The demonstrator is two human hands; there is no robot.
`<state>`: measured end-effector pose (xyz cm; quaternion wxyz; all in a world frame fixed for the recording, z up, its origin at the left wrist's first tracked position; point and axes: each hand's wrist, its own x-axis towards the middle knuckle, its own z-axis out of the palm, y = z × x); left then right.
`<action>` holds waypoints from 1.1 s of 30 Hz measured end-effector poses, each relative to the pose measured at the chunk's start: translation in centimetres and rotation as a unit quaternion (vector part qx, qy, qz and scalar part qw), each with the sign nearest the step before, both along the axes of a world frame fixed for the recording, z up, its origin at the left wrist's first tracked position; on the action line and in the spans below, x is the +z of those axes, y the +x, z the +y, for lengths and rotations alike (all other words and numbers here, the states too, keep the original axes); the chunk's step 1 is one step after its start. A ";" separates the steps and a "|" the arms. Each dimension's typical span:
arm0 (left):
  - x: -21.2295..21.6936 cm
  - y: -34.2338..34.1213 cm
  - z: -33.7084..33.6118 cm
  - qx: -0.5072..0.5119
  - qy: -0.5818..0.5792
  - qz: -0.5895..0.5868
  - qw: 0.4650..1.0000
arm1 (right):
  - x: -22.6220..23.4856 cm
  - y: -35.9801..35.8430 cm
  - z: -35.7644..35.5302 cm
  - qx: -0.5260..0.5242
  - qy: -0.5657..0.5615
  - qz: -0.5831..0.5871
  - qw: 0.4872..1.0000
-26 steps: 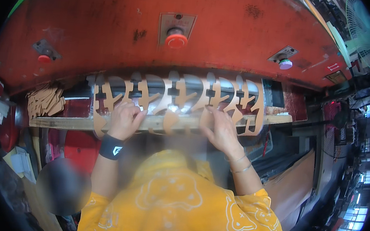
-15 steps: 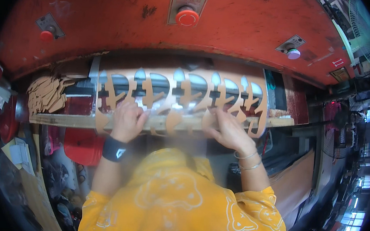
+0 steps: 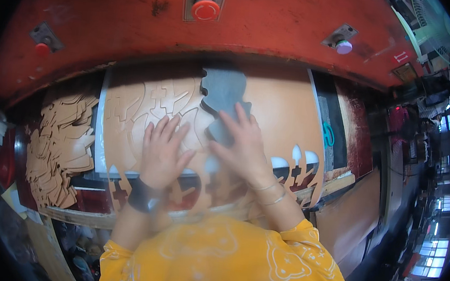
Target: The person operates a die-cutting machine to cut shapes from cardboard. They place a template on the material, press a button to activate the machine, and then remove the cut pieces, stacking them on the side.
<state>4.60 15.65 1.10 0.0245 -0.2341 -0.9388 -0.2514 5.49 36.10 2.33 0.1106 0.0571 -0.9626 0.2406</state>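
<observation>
A large tan sheet (image 3: 279, 102) lies under the red press, with curved outlines cut into its left half. Flat on these cut outlines rests my left hand (image 3: 164, 148), fingers spread and holding nothing. A thick grey cutting die (image 3: 223, 87) with a wavy, notched edge sits on the sheet near its middle. My right hand (image 3: 246, 145) grips the die's near right part, thumb at its near end and fingers over its top and right edge. Along the sheet's near edge runs a row of cut-out openings (image 3: 186, 188), partly covered by my forearms.
Cut tan pieces (image 3: 61, 147) are heaped at the left. The press front (image 3: 124, 8) hangs over the sheet's far edge and carries a red button (image 3: 205, 9). A teal-handled tool (image 3: 328, 134) lies right of the sheet. A wooden rail (image 3: 333, 185) borders the near side.
The tan sheet has come nearer, bringing uncut material and cut outlines into view. Both hands moved farther in from the near edge. My right hand now has the cutting die. More cut pieces show left.
</observation>
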 end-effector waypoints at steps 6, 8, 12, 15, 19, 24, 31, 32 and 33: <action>-1.5 -0.5 -0.3 0.003 0.029 0.032 0.999 | 2.3 -0.6 6.0 0.004 -0.382 -0.072 0.921; -1.6 -0.4 -0.4 -0.002 0.035 0.029 0.999 | 1.9 -0.8 6.8 0.008 -0.392 -0.057 0.918; -1.7 -0.6 -0.4 0.002 0.056 0.042 0.998 | 0.7 -0.8 7.3 -0.017 -0.250 0.006 0.968; -1.8 -0.6 -0.2 0.006 0.059 0.044 0.997 | 0.1 -0.5 8.0 -0.050 -0.094 0.045 0.993; -1.8 -0.9 -0.2 0.006 0.047 0.052 0.998 | -0.7 -0.1 8.7 -0.057 0.027 0.073 0.995; -1.5 -1.4 -0.2 0.011 0.046 0.039 0.998 | -1.6 0.1 7.9 -0.074 0.064 0.083 0.992; -0.9 -0.4 -1.1 -0.013 0.124 0.021 0.992 | -0.6 0.4 10.3 -0.056 -0.081 0.041 0.994; -0.7 0.8 -1.4 -0.016 0.182 -0.015 0.983 | -0.7 0.5 11.1 -0.074 -0.155 0.060 0.983; -0.5 2.1 -1.6 -0.018 0.236 -0.050 0.970 | -0.8 0.7 11.8 -0.094 -0.228 0.067 0.967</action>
